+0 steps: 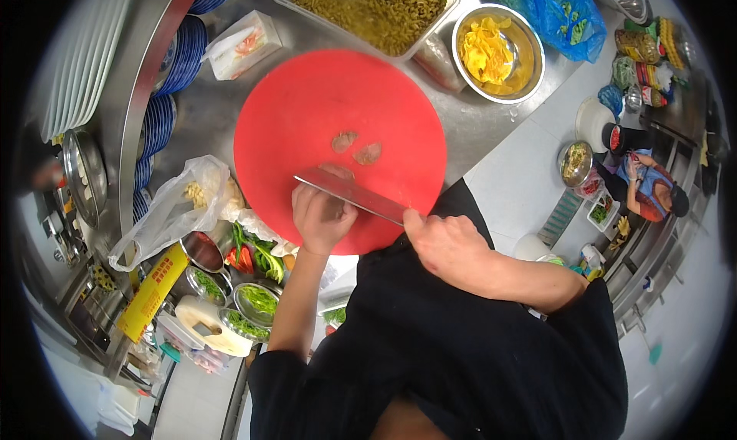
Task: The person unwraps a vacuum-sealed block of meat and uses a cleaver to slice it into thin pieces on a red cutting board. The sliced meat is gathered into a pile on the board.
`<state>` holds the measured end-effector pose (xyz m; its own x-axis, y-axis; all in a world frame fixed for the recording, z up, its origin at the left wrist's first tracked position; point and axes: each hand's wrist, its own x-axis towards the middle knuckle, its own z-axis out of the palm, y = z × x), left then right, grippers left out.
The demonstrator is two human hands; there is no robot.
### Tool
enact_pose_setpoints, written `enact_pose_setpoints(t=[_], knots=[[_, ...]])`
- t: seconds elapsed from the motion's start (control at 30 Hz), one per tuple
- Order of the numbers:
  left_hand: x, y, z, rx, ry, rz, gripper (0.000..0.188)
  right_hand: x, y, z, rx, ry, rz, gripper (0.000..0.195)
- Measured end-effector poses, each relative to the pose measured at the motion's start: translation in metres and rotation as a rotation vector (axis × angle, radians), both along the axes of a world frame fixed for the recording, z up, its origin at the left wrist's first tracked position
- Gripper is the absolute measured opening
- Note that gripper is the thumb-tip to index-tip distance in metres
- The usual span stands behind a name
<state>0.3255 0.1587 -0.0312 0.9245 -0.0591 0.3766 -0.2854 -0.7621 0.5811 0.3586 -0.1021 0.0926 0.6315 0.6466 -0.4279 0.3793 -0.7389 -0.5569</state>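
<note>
A round red cutting board (288, 112) lies before me on a steel counter. My right hand (446, 241) grips the handle of a cleaver (357, 197), whose blade slants up to the left over the lower part of the board. My left hand (323, 215) is bent against the near side of the blade, fingertips partly hidden behind it; a brownish piece shows dimly within its curled fingers, too covered to identify. Just beyond the blade lies a thin brownish slice (337, 170), partly hidden. Two more slices, one at the left (344, 141) and one at the right (368, 154), lie farther up the board.
Behind the board stand a plastic tub of green pieces (411, 51) and a steel bowl with yellow pieces (538, 65). A tissue box (244, 45), stacked blue-rimmed plates (187, 54) and a plastic bag (173, 209) are at the left. A co-worker (648, 181) is at the far right.
</note>
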Motion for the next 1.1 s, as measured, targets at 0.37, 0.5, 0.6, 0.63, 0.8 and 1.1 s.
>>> enact_pose_setpoints(t=[0.37,0.5,0.6,0.63,0.8,1.1], knots=[[0.001,-0.001,0.0,-0.097,0.027,0.016,0.043,0.023,0.055,-0.066,0.097,-0.107,-0.017,0.015],[0.001,0.005,0.008,-0.065,0.054,-0.05,0.044,0.033,0.058,-0.072,0.063,-0.071,-0.065,0.018],[0.0,0.01,0.007,-0.022,0.029,-0.071,0.044,0.025,0.037,-0.051,-0.024,-0.095,-0.033,0.027],[0.001,0.012,0.008,-0.008,0.025,-0.078,0.043,0.019,0.03,-0.04,-0.001,-0.088,-0.037,0.033],[0.002,0.013,0.011,0.043,0.027,-0.118,0.046,-0.017,0.003,-0.001,-0.013,-0.113,0.001,0.043],[0.004,0.015,0.002,0.037,-0.003,-0.11,0.049,-0.011,0.0,0.016,-0.073,-0.072,0.041,0.02]])
